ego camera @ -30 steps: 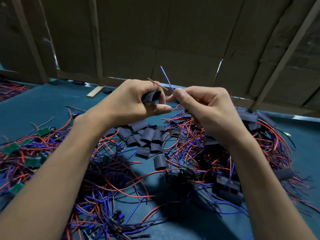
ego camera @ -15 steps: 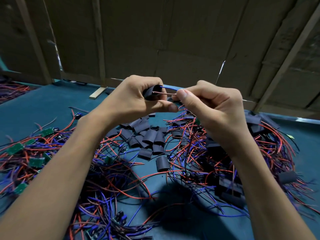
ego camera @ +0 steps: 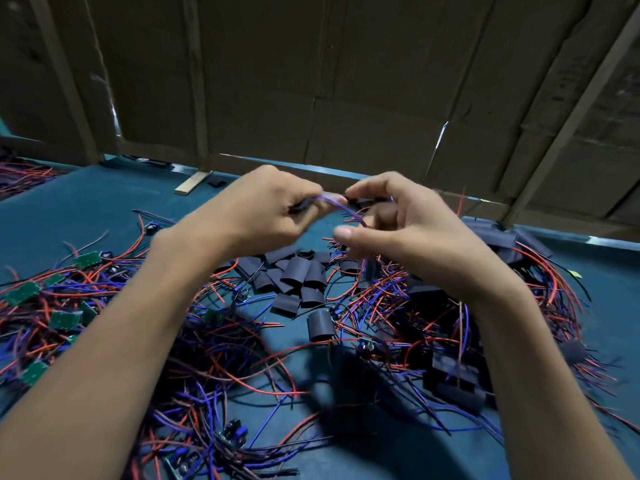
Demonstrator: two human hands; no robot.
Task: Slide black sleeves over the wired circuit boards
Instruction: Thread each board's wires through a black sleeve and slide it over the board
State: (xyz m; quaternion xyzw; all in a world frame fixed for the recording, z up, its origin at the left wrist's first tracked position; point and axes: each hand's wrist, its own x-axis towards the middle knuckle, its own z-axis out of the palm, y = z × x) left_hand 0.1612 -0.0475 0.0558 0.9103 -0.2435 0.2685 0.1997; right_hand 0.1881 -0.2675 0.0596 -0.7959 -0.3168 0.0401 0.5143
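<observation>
Hands raised above table (ego camera: 69, 216), nearly touching. Left hand (ego camera: 266, 216) grips black sleeve (ego camera: 303, 206); right hand (ego camera: 398, 223) pinches blue wire (ego camera: 341, 206) leading from it. Loose sleeves (ego camera: 298, 275) lie below, between forearms.

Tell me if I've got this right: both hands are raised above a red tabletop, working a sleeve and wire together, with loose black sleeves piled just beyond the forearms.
One detail is off: the tabletop is teal blue, not red; only some wires are red. The head view shows the left hand and right hand raised over it with a sleeve and wire, and the loose black sleeves piled beyond the forearms.
</observation>
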